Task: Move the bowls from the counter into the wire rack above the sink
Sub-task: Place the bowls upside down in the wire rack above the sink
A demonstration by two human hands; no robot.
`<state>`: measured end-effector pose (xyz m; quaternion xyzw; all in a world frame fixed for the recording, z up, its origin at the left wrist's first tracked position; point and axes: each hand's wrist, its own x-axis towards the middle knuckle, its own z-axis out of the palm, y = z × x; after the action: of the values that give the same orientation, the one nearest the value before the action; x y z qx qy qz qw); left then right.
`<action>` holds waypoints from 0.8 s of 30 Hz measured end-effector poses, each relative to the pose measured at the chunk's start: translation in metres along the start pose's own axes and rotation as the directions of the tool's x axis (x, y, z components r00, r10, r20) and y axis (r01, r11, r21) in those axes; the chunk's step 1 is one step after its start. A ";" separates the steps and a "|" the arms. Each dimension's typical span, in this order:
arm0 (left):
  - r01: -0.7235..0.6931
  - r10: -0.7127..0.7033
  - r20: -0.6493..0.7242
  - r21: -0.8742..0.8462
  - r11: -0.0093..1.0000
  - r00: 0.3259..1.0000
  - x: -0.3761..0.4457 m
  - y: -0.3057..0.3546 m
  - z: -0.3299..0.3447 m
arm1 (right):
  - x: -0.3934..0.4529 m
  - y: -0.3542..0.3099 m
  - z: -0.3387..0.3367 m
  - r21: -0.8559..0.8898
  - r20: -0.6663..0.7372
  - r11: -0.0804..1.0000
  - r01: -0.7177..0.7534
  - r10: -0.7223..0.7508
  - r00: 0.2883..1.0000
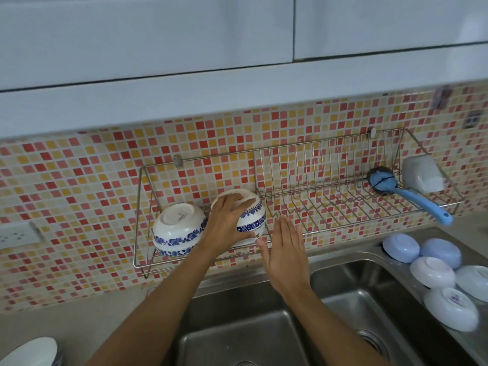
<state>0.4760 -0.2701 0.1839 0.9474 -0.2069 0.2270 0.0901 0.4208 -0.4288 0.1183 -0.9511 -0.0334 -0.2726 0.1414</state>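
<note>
Gripping an upturned blue-patterned bowl (pixel 250 215), the left hand (pixel 227 223) touches the wire rack (pixel 330 231), base mark unreadable

Domestic kitchen. Evidence: double stainless-steel sink (pixel 264 336) with drain, set into a counter (pixel 66 320); mosaic tile backsplash (pixel 92 167) in red, orange and cream; white wall cupboards (pixel 158 35) overhead; wall-mounted wire rack (pixel 330 186) holding upturned blue-patterned bowls (pixel 179 228), a blue-handled dish brush (pixel 412 194) and a white plastic container (pixel 422 174); small pale bowls (pixel 433 270) upturned on the drainer; wall socket (pixel 18 235) at left.
</note>
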 end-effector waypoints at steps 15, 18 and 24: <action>-0.016 0.018 0.025 -0.060 0.998 1.000 -0.008 -0.004 0.001 | -0.002 0.001 0.002 -0.022 -0.030 1.000 0.012 -0.013 0.999; 0.060 -0.062 -0.015 -0.120 0.991 0.998 -0.015 -0.004 0.002 | -0.002 0.002 0.002 -0.021 -0.014 1.000 0.014 -0.014 1.000; 0.077 -0.075 -0.070 0.015 0.997 0.995 -0.043 -0.004 0.009 | -0.010 0.008 0.009 0.030 -0.010 0.999 0.032 -0.031 0.999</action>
<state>0.4463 -0.2536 0.1555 0.9468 -0.1654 0.2582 0.0973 0.4176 -0.4333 0.1038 -0.9469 -0.0518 -0.2787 0.1514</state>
